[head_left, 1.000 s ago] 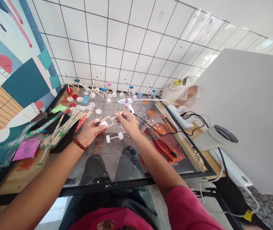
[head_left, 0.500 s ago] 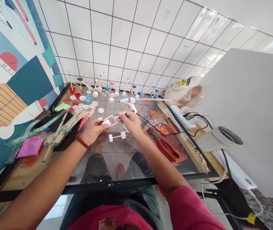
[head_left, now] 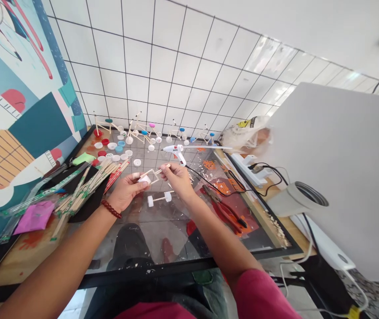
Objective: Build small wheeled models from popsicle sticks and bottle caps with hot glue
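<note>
Between my left thumb and fingers is a white block-like piece (head_left: pixel 145 180) joined to a small frame of thin wooden sticks (head_left: pixel 152 173). My left hand (head_left: pixel 128 190) is closed on it. A short wooden stick (head_left: pixel 163 169) is pinched in my right hand (head_left: pixel 178 179), its end at the frame's right corner; I cannot tell whether they are joined. Below my hands, a stick with a white block at each end (head_left: pixel 159 199) lies on the glass tabletop (head_left: pixel 133 252). Just beyond my right hand rests a white glue gun (head_left: pixel 177 153).
Several stick-and-bottle-cap models (head_left: pixel 176 133) stand along the back edge, with loose caps (head_left: pixel 112 145) before them. Bundled chopsticks (head_left: pixel 76 190) lie at left. Red-handled pliers (head_left: pixel 227 210), the gun's black cord (head_left: pixel 209 181) and a power strip (head_left: pixel 251 170) are on the right.
The whole view has shifted slightly with my head. Both hands keep their hold, with the frame and stick still close together.
</note>
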`<state>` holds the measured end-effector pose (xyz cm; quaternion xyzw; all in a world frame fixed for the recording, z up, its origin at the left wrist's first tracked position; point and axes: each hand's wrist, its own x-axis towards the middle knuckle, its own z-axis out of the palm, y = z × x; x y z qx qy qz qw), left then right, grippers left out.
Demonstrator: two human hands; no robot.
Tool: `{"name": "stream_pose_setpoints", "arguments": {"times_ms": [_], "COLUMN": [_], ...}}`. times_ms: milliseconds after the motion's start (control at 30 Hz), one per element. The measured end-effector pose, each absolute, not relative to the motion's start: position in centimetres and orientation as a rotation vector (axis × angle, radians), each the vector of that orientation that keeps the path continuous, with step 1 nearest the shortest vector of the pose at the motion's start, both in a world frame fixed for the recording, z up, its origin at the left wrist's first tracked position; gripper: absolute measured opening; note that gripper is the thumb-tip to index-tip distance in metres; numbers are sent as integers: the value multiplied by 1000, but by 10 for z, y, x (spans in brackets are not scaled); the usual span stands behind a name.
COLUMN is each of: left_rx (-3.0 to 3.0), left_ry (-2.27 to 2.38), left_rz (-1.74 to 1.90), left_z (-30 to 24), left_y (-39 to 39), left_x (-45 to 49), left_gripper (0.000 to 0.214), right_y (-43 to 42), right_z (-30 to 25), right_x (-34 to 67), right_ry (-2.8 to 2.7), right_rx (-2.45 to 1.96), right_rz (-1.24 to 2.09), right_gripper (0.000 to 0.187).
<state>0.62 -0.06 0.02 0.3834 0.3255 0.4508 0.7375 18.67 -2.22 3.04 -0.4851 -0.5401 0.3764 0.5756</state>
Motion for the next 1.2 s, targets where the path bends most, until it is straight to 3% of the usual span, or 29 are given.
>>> {"name": "stream_pose_setpoints", "arguments": {"times_ms": [1200], "left_rx": [864], "left_ry": [715], "left_rz": [995], "left_z": [-1], "left_y": [0], "left_x": [4], "left_gripper": [34], "right_y": [-24], "right_z": [32], "right_x": [186], "right_ry": [-1279], "right_rx": [-1135], "right_rz": [893], "right_gripper": [46]}}
